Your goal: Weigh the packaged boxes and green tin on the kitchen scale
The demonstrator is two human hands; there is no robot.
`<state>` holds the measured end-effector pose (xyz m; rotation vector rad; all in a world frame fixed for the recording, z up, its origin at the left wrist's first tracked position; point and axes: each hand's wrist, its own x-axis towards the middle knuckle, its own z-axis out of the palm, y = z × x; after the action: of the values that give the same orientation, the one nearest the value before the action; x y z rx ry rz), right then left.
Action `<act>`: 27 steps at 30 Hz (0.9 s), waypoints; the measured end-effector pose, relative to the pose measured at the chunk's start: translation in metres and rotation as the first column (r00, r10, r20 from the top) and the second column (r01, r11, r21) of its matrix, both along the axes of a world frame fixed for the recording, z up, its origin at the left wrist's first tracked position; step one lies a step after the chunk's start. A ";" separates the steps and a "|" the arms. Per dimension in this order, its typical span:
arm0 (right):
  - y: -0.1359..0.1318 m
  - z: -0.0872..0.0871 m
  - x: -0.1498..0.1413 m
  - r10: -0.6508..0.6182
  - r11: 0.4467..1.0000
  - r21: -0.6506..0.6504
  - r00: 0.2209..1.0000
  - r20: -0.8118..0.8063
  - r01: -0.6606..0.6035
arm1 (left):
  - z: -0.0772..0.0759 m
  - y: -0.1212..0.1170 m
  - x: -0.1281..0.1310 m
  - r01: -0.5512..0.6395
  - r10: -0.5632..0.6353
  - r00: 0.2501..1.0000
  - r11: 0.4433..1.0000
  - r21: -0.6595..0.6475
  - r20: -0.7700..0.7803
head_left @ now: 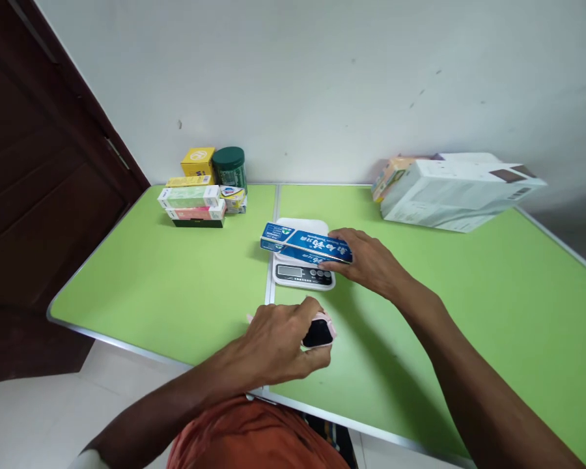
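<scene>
My right hand (364,257) grips one end of a long blue toothpaste box (305,243). The box is held crosswise over a white kitchen scale (303,279), covering most of its weighing plate; whether the two touch I cannot tell. The scale's small display and buttons face me. Closer to the table's front edge, my left hand (288,339) is closed around what looks like a phone in a pink case (320,332). Its black screen shows between thumb and forefinger, while the palm hides the middle.
Several small boxes (193,195), a yellow box (198,161) and a dark green jar (230,168) stand at the back left. A large white box (459,192) leans at the back right beside an orange box (390,177). A metal seam crosses the green table (176,280).
</scene>
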<state>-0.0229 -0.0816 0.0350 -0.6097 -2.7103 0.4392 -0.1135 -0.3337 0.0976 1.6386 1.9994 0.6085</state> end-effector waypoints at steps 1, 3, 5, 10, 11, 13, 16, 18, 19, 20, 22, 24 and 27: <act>0.000 -0.001 0.000 0.002 1.000 0.002 1.000 0.001 -0.002 | -0.005 0.005 0.000 0.047 -0.048 0.999 0.998 -0.029 -0.004; 0.000 -0.002 -0.001 0.004 1.000 -0.002 1.000 0.002 -0.004 | -0.016 0.014 -0.001 0.131 -0.134 0.991 0.987 -0.097 -0.020; 0.000 -0.003 -0.001 0.004 1.000 -0.013 1.000 0.003 -0.004 | -0.028 0.021 -0.001 0.197 -0.209 0.977 0.965 -0.171 -0.052; -0.002 0.001 -0.001 -0.011 0.999 -0.038 1.000 -0.013 0.010 | -0.040 0.027 0.001 0.279 -0.345 0.927 0.897 -0.344 -0.147; -0.001 0.003 -0.001 -0.019 0.999 -0.042 1.000 -0.016 0.018 | -0.039 0.026 0.001 0.291 -0.365 0.919 0.882 -0.372 -0.148; -0.001 0.007 -0.001 -0.039 0.998 -0.043 0.999 -0.021 0.038 | -0.037 0.022 0.000 0.312 -0.393 0.910 0.858 -0.409 -0.131; -0.001 0.012 -0.004 -0.041 0.998 -0.038 0.999 -0.021 0.040 | -0.034 0.010 -0.005 0.345 -0.420 0.903 0.838 -0.423 -0.095; -0.003 0.014 -0.008 -0.012 0.999 -0.044 1.000 -0.010 0.011 | -0.033 0.000 -0.010 0.358 -0.421 0.904 0.837 -0.414 -0.070; -0.004 0.013 -0.010 0.004 0.999 -0.050 1.000 0.001 -0.004 | -0.033 -0.004 -0.012 0.359 -0.414 0.909 0.841 -0.404 -0.053; -0.006 0.013 -0.012 0.017 0.998 -0.056 1.000 0.013 -0.016 | -0.032 -0.008 -0.015 0.359 -0.404 0.914 0.847 -0.392 -0.035; -0.009 0.011 -0.016 0.035 0.997 -0.063 0.999 0.030 -0.033 | -0.029 -0.013 -0.018 0.367 -0.393 0.919 0.857 -0.361 0.000; -0.012 0.008 -0.018 0.050 0.997 -0.053 0.998 0.044 -0.048 | -0.025 -0.016 -0.019 0.391 -0.404 0.914 0.864 -0.318 0.027; -0.016 0.010 -0.016 0.050 0.999 0.009 0.998 0.042 -0.050 | -0.020 -0.017 -0.021 0.453 -0.443 0.891 0.855 -0.253 0.097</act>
<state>-0.0393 -0.0979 0.0450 -0.5552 -2.7711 0.4300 -0.1343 -0.3509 0.0780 1.8155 1.5095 0.1776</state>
